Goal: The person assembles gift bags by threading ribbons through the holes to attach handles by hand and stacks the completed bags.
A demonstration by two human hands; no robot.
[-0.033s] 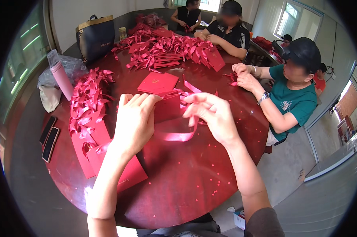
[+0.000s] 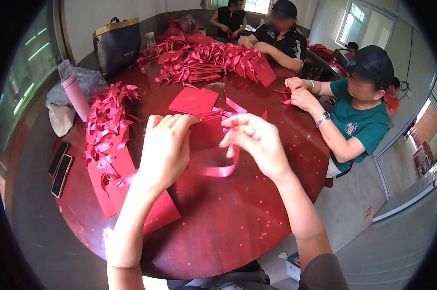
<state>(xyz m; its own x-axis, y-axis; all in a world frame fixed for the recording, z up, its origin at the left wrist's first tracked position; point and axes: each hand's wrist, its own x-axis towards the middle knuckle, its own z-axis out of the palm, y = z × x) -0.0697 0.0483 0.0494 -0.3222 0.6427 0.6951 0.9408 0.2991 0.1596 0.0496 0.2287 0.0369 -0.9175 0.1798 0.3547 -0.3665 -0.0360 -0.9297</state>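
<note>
The fingers of the left hand (image 2: 165,147) are clamped on the upper left edge of one red paper bag (image 2: 206,134), mid-frame. The fingers of the right hand (image 2: 261,145) are curled at that bag's right edge, thumb and forefinger tips slightly apart. One pink ribbon (image 2: 217,171) loops below the bag and rises to them; whether they grip it I cannot tell. Just beyond the bag lies one stack of flat red bags (image 2: 194,100), too tight to count. Left of centre runs one row of ribboned bags (image 2: 123,162), overlapping past counting, and at upper centre one heap of more (image 2: 199,60). On the counter (image 2: 223,232) at left are two phones (image 2: 62,176) and one pink bottle (image 2: 76,98); one dark shopping bag (image 2: 117,50) stands upper left.
</note>
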